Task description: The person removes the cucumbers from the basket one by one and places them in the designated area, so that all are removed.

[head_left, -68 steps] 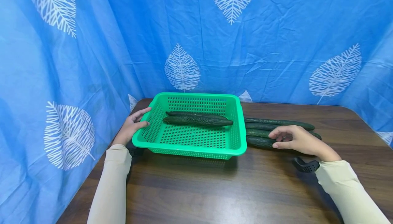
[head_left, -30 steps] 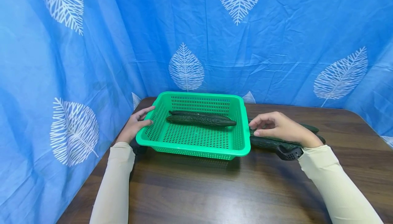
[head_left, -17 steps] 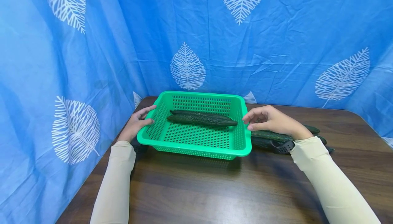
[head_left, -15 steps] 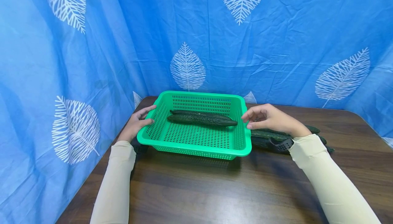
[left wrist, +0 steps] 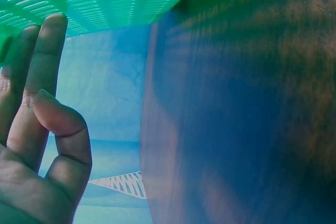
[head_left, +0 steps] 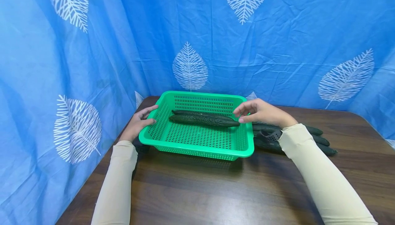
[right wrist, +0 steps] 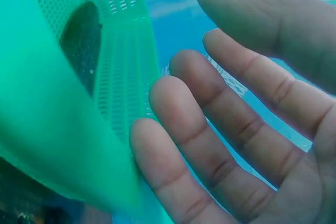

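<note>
A green plastic basket [head_left: 197, 151] with slotted walls stands on the table, two dark green cucumbers [head_left: 203, 119] lying side by side in it. My left hand [head_left: 137, 124] is at the basket's left end; in the left wrist view its straight fingers [left wrist: 47, 56] touch the slotted wall while the thumb is bent and apart from it. Over the basket's right rim hovers my right hand [head_left: 262, 112], close to the cucumbers' right end. Its fingers [right wrist: 178, 108] are loosely bent and hold nothing. Several more cucumbers [head_left: 322, 141] lie beside the basket, partly hidden beneath the right forearm.
The brown wooden table [head_left: 197, 190] extends in front of the basket and to the right. A blue curtain [head_left: 277, 47] with white leaf prints hangs close behind the table and along its left side. A black strap [head_left: 271, 135] is around the right wrist.
My right hand has moved left from above the cucumbers on the table to over the basket's right rim. The left hand stays at the basket's left end, and the view has shifted slightly.
</note>
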`<action>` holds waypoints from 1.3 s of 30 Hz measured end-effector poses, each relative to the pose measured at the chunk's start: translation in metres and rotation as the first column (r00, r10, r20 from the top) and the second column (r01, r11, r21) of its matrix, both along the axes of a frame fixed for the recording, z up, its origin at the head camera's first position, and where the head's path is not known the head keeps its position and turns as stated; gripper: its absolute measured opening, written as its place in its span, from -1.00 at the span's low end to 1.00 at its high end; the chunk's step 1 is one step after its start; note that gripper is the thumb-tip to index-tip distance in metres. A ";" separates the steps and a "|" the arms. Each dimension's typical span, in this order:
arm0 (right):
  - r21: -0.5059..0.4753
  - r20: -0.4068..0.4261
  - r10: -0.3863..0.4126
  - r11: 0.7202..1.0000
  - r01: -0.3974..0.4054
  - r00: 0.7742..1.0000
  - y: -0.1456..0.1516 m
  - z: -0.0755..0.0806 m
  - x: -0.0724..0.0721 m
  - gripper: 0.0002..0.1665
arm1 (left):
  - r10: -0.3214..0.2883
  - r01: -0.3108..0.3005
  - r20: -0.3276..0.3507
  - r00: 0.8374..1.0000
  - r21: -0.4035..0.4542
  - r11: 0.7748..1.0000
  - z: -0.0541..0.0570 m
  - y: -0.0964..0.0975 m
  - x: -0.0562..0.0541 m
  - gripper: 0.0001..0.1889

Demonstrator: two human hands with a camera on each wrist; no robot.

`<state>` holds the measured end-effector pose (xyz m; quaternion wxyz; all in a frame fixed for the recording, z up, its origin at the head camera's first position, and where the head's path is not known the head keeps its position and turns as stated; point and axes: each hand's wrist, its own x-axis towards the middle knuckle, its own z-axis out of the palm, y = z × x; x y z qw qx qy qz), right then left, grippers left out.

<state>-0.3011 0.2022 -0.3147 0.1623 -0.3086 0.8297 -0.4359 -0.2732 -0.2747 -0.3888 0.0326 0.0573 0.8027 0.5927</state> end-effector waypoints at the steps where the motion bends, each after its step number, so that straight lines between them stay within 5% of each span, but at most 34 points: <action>1: 0.007 0.004 -0.002 1.000 0.002 1.000 -0.002 0.000 -0.001 -0.62 | 0.000 0.000 0.000 1.000 -0.001 1.000 0.000 0.000 0.000 -0.26; 25: 0.021 0.112 0.010 1.000 -0.012 0.994 -0.048 -0.010 -0.032 -0.54 | 0.000 -0.001 0.018 1.000 0.025 1.000 0.001 0.000 -0.002 -0.26; 39: 0.019 0.001 -0.046 0.999 0.046 0.999 -0.076 -0.017 -0.045 -0.57 | 0.000 -0.001 0.028 1.000 0.035 0.999 0.001 0.000 -0.003 -0.26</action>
